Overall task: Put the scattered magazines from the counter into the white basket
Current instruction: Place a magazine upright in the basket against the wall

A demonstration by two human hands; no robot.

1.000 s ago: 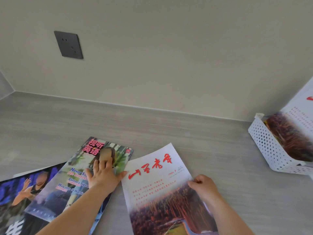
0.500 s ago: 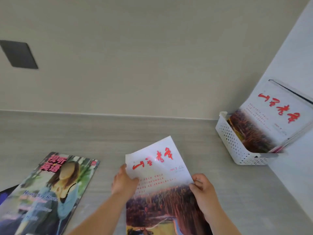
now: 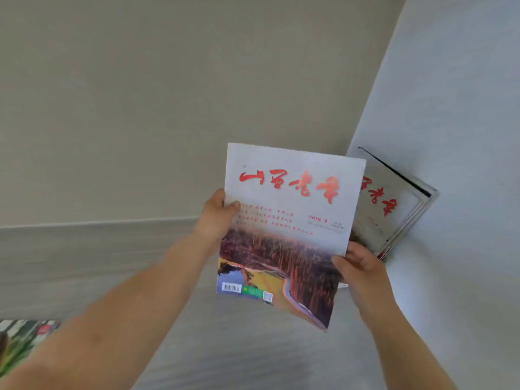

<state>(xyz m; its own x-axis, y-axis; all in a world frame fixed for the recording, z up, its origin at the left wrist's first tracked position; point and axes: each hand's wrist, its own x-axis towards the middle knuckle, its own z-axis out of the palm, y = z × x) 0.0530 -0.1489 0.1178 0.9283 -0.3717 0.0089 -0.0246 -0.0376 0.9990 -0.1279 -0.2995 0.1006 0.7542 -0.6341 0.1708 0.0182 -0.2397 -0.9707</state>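
**Lifted and held at both edges**

Finds the red-titled magazine (image 3: 284, 220) raised clear of the counter (image 3: 84, 263), upright, cover toward the camera. Records the left grip (image 3: 216, 218) pinching its left edge, thumb on the cover, fingers behind. Records the right grip (image 3: 360, 268) curled round its lower right corner. Notes a stack of magazines (image 3: 394, 209) just behind at far right, leaning on the right wall (image 3: 450, 136), lower part hidden. Notes a second magazine (image 3: 19, 339) lying on the counter at the near left edge, partly out of frame.

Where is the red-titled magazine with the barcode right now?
Head view, centre-right: the magazine is held in the air between the left hand and right hand, in front of the stacked magazines.
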